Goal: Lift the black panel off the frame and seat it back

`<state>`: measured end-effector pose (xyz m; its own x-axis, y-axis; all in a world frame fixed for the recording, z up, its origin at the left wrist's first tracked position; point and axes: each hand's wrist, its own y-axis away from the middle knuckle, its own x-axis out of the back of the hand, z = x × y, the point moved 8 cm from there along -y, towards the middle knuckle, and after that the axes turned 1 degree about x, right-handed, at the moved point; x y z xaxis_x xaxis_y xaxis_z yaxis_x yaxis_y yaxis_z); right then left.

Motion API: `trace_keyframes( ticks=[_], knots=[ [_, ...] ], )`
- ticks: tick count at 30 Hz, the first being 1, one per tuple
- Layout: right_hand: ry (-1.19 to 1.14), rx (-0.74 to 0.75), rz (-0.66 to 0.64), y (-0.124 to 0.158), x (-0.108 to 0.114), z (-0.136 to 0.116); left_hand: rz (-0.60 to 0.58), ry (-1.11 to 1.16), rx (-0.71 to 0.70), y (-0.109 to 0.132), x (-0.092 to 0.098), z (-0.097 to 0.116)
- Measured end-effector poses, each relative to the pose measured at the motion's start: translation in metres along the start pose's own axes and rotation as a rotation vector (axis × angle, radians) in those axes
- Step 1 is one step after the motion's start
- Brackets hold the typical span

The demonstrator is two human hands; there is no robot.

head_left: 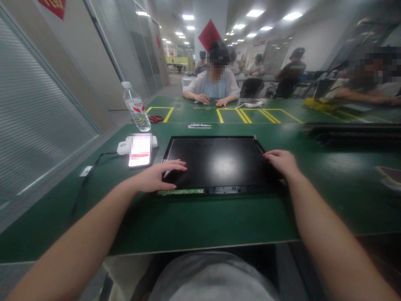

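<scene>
A black flat screen panel (203,163) lies face up on the green table, with a strip of green circuit board (181,192) along the left part of its near edge. My left hand (161,175) rests over the panel's left side, thumb and fingers stretched apart. At the right edge, my right hand (282,162) has its fingers pressed together on the frame; the undersides of these fingers are hidden.
Left of the panel are a lit phone (140,152), a white power strip (123,146) with a black cable, a water bottle (137,108) and red-handled scissors (156,119). Small white strips (199,126) lie beyond it. A person (216,81) sits opposite; long dark parts (354,133) lie right.
</scene>
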<state>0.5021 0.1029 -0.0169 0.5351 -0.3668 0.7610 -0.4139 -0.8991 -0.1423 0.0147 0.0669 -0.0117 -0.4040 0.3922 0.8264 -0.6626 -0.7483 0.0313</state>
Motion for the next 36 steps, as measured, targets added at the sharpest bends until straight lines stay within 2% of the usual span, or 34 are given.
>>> trace_keyframes(
  ticks=[7,14,17,22,24,27,30,36],
  knots=[
    [-0.008,0.010,0.019,0.000,0.001,0.000,-0.034,0.057,-0.086,0.001,-0.004,0.013],
    [0.014,0.009,0.017,0.000,0.001,-0.001,-0.019,0.059,-0.068,-0.001,-0.003,0.015],
    [-0.006,0.006,0.016,0.000,0.000,0.001,0.083,0.091,-0.011,-0.002,0.004,0.009],
    [-0.080,-0.013,0.007,-0.001,-0.003,0.005,0.436,0.036,0.178,0.003,0.024,-0.015],
    [-0.095,-0.013,0.012,-0.001,-0.002,0.004,0.470,-0.046,0.287,0.005,0.024,-0.027],
    [-0.085,-0.010,0.048,0.001,0.003,0.002,0.413,-0.089,0.377,0.003,0.013,-0.040],
    [-0.061,-0.016,0.085,0.003,0.007,0.001,0.326,-0.096,0.386,0.000,0.002,-0.044],
    [-0.073,-0.027,0.049,0.003,0.000,0.004,0.306,-0.118,0.453,-0.001,-0.001,-0.047]
  ],
)
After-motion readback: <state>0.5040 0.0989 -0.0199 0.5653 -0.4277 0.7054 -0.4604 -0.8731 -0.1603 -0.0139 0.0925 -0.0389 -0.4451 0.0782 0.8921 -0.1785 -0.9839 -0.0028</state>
